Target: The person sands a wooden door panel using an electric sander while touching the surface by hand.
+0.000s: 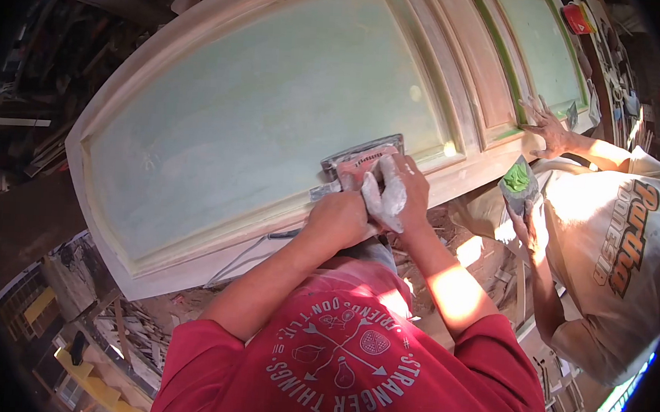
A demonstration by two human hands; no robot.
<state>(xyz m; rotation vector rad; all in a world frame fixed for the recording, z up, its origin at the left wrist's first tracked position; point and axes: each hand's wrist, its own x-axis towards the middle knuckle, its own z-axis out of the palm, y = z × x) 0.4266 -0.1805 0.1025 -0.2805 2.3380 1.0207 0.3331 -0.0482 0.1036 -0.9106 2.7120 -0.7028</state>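
A red and dark electric sander [361,161] rests on the pale green panel [261,103] of a large wooden door-like piece, near its lower frame rail. My right hand [414,182] is closed around the sander's rear body. My left hand [338,220] is curled against the sander's near side, its fingers partly hidden. A crumpled whitish wrapping or bag [385,200], dusty in look, sits between my hands at the back of the sander. A grey cord [240,255] runs near my left forearm, beside the frame's lower edge.
At right, a co-worker's hand [550,132] lies spread on the frame. Their other hand [533,226] holds a dark board bearing green putty [517,178]. A red container [577,19] is at the far right. Wood scraps [129,333] litter the floor.
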